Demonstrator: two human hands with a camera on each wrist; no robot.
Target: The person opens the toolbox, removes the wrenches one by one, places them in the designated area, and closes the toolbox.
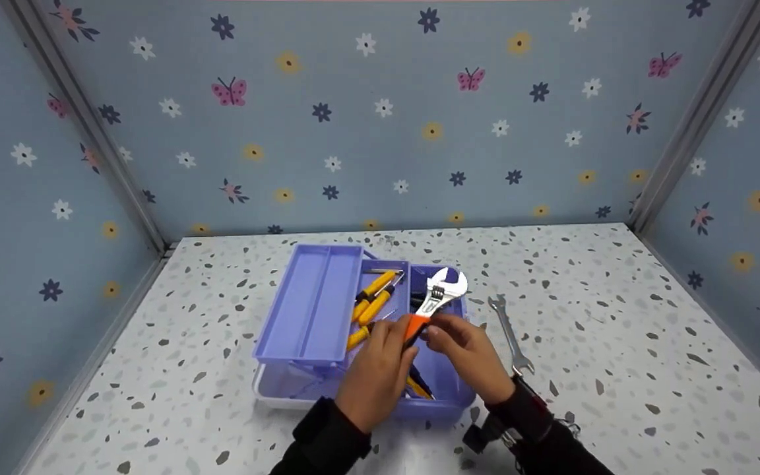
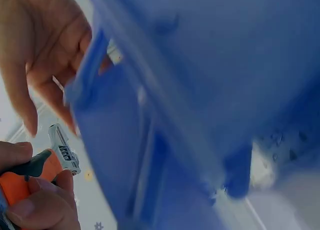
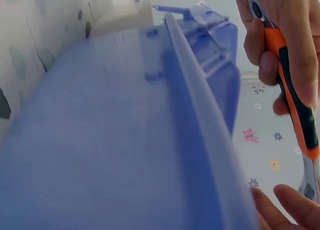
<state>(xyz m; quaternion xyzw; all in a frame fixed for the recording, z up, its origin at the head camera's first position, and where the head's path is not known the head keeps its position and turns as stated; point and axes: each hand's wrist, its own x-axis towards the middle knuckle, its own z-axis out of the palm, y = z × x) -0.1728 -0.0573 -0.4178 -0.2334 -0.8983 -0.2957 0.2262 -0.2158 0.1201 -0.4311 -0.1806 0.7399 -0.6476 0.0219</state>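
My left hand (image 1: 375, 375) grips an adjustable wrench (image 1: 439, 292) by its orange and black handle, with the silver head pointing up and away from me. Close beside the handle is my right hand (image 1: 471, 361), its fingers loosely bent; in the left wrist view this right hand (image 2: 47, 45) shows an open palm with nothing in it. Both hands are over a purple toolbox (image 1: 429, 410) with its trays spread out. Several yellow and black screwdrivers (image 1: 375, 305) lie in the middle tray, partly hidden by my left hand.
To the right of the toolbox, a silver open-end wrench (image 1: 512, 336) lies on the speckled table (image 1: 617, 316). The toolbox's left tray (image 1: 307, 303) stands raised, with a divider along it. Patterned blue walls (image 1: 380, 132) enclose the table at the back and sides.
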